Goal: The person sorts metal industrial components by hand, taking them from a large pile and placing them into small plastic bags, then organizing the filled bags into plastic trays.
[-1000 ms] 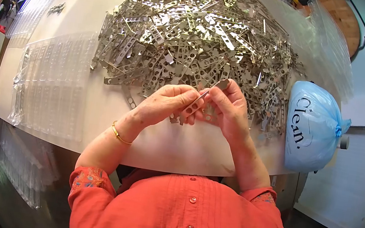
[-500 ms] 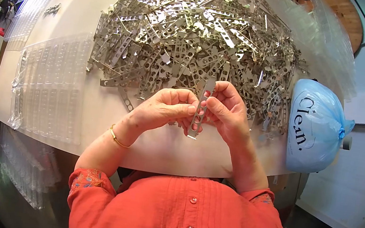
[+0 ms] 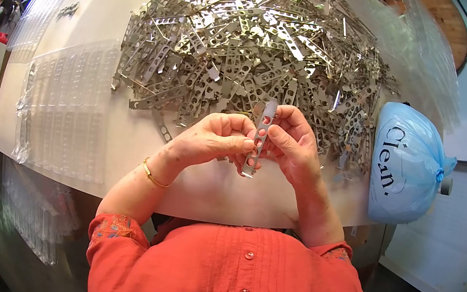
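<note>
A flat metal strip with a row of round holes (image 3: pixel 263 127) is held nearly upright between my two hands, above the near edge of the table. My left hand (image 3: pixel 215 138) pinches its lower left side between thumb and fingers. On the other side, my right hand (image 3: pixel 294 140) grips it nearer the top, thumb against its edge. Some fingertips are hidden behind the strip and show through its holes. Just beyond my hands spreads a large heap of similar perforated metal strips (image 3: pixel 230 54).
Clear plastic trays (image 3: pixel 67 113) lie on the left of the white table (image 3: pixel 194 204). A small cluster of metal pieces (image 3: pixel 68 10) lies near them. A tied blue plastic bag (image 3: pixel 407 167) printed "Clean." stands at right. Clear plastic sheets (image 3: pixel 425 54) lie at the far right.
The metal strip has tilted slightly, and its upper end now catches more light. Both hands keep nearly the same grip and place; the whole view has shifted a little.
</note>
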The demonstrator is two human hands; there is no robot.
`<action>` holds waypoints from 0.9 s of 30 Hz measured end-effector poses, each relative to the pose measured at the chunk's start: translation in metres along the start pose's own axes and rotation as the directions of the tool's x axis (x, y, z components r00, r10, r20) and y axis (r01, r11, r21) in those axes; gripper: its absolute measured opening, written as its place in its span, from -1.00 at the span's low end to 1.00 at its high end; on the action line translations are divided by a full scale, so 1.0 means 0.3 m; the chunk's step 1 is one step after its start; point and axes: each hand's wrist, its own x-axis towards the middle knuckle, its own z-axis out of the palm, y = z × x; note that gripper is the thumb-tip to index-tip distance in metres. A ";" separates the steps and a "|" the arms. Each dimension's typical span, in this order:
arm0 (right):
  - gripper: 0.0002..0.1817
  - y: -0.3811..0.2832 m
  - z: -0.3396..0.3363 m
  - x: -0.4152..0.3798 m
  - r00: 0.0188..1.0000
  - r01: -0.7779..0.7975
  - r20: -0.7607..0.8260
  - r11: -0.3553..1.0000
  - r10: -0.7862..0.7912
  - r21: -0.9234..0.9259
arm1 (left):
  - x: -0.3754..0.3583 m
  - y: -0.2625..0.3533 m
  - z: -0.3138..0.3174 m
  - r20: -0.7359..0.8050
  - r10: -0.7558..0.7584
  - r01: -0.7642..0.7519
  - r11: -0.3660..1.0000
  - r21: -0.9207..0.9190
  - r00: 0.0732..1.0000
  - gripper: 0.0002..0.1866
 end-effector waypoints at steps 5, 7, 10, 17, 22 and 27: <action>-0.72 -0.005 0.017 -0.004 1.000 -0.013 -0.008 0.998 0.014 0.062 | -0.003 -0.002 -0.013 0.014 -0.002 0.002 1.000 0.008 1.000 -0.84; -0.71 0.014 0.003 0.002 1.000 0.010 -0.020 1.000 -0.011 -0.027 | -0.002 -0.008 -0.022 0.011 -0.006 0.006 1.000 0.024 1.000 -0.83; -0.70 0.015 0.012 0.000 0.997 0.054 -0.043 0.992 -0.059 -0.110 | -0.001 -0.014 -0.028 0.011 0.003 -0.003 0.999 0.039 1.000 -0.82; -0.71 0.028 -0.017 -0.005 0.989 0.141 0.042 0.989 -0.139 -0.040 | -0.011 0.000 -0.001 0.017 0.043 -0.044 0.998 0.036 0.999 -0.84; -0.64 0.027 0.001 -0.001 0.981 0.142 0.123 0.988 -0.148 0.054 | -0.015 -0.001 -0.016 0.085 0.051 -0.055 0.998 0.042 0.995 -0.83; -0.59 0.030 -0.001 -0.003 0.985 0.101 0.134 0.993 -0.109 0.069 | -0.027 0.021 0.044 -0.101 0.139 -0.104 0.952 0.289 0.985 -0.75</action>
